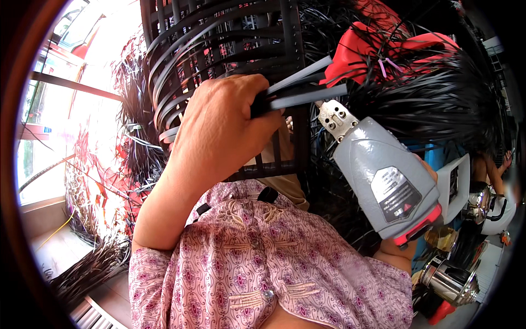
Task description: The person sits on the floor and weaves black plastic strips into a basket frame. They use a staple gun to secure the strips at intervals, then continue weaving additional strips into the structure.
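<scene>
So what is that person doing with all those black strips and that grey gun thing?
A person is working on a woven frame of black strips. Their left hand pinches the ends of two flat grey strips against the weave. Their right hand, mostly hidden, holds a grey power tool with a red base, its metal nose pointed right at those strip ends. Loose bundles of black strips hang all around.

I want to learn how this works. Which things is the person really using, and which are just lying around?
In use:
- left hand pinching grey strips
- right hand holding the grey power tool
- black woven frame

Lying about:
- red cloth
- loose black strands
- shiny metal pots
</scene>
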### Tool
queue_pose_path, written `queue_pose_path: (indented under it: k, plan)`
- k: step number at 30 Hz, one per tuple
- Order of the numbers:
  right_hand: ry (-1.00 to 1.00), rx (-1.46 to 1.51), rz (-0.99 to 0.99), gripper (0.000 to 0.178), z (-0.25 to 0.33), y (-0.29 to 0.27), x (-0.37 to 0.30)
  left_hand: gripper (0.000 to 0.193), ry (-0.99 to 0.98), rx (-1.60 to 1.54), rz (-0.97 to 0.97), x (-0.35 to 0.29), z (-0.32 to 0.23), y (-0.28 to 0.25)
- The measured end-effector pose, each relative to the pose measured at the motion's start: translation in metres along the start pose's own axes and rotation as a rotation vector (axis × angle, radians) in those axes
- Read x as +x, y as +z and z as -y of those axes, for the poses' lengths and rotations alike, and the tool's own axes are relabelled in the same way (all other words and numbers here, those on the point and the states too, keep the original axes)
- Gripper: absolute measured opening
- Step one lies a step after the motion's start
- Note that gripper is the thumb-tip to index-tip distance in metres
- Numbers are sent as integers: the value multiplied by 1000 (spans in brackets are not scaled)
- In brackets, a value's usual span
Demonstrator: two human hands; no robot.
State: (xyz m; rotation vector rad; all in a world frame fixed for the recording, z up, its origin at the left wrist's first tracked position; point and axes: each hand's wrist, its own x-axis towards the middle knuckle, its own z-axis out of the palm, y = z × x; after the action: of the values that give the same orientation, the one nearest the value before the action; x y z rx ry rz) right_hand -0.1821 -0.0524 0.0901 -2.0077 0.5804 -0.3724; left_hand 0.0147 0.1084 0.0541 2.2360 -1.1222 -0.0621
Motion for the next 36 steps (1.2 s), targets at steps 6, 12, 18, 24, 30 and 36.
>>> queue_pose_path:
  k: [6,12,18,24,30,36]
  plan:
    - [-108,-166,-10,22,1,0,1,28,-18,-31,-13,1,4,2]
    - [-283,-394,-88,20,-3,4,0,26,-6,-75,-18,4,5,6]
    - [-382,-438,-76,24,-2,4,5,25,1,-111,-34,3,7,6]
    - [-338,-371,-25,33,-4,-2,8,23,17,-116,-39,4,7,4]
    - [-368,-385,0,38,-8,-1,13,22,18,-103,-46,3,9,3]
    - [-328,-388,53,43,0,-11,12,21,30,-129,-42,4,7,3]
